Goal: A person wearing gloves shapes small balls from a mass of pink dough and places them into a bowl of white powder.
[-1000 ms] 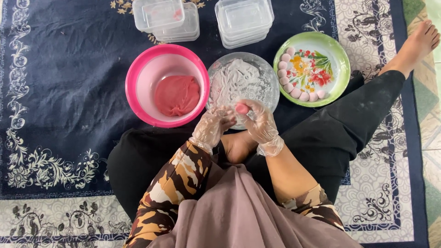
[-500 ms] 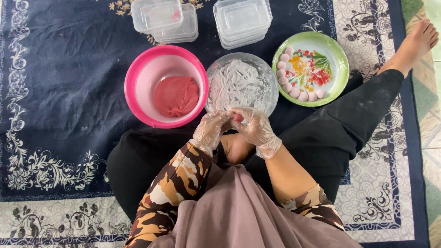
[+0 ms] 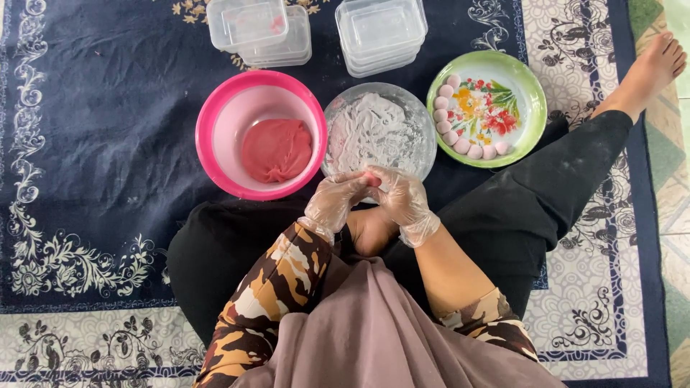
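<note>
2 gloved hands pinch a small pink dough piece.
Left hand (image 3: 332, 203) and right hand (image 3: 404, 200) close together on the dough piece (image 3: 371, 178); beyond the left hand a pink bowl (image 3: 215, 129), ahead a floured glass dish (image 3: 424, 122), beyond the right hand a green plate (image 3: 535, 100) of dough balls (image 3: 451, 138).

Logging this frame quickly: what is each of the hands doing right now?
Left hand: closed around the pink dough piece, pressed against the right.
Right hand: closed on the same dough piece.

A home floor: patterned carpet (image 3: 86, 144) over tiles (image 3: 675, 179), with bowls set on it.
</note>
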